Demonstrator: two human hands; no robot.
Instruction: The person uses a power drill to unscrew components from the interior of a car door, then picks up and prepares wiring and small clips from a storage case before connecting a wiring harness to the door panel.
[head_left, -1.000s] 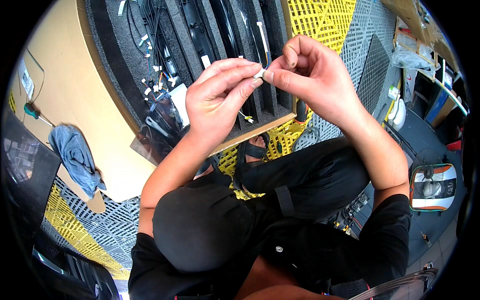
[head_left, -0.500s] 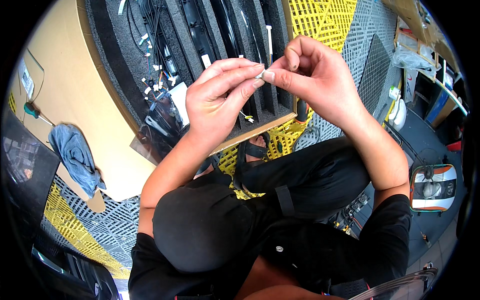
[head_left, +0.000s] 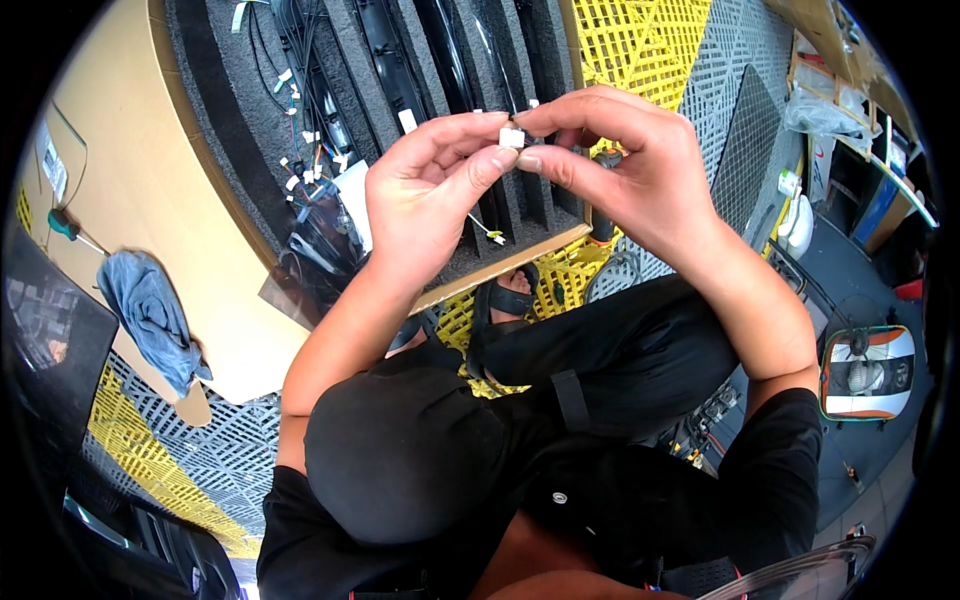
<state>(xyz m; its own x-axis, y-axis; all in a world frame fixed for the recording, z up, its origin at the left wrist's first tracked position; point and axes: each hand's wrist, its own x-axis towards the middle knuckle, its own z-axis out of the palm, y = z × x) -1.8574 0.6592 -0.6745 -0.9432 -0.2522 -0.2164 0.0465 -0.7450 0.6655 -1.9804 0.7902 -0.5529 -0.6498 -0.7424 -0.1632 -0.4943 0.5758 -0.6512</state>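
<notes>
Pinches small white connector [head_left: 511,138] in left hand [head_left: 423,190] and right hand [head_left: 642,165]. Probably light, rigid, slightly slippery; best held by sides.

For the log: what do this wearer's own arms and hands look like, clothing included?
Both the left hand and the right hand are bare, with no gloves or rings visible. The forearms are uncovered, with no watch or cable seen on them. The left sleeve and right sleeve are black and short, ending near the elbows.
</notes>
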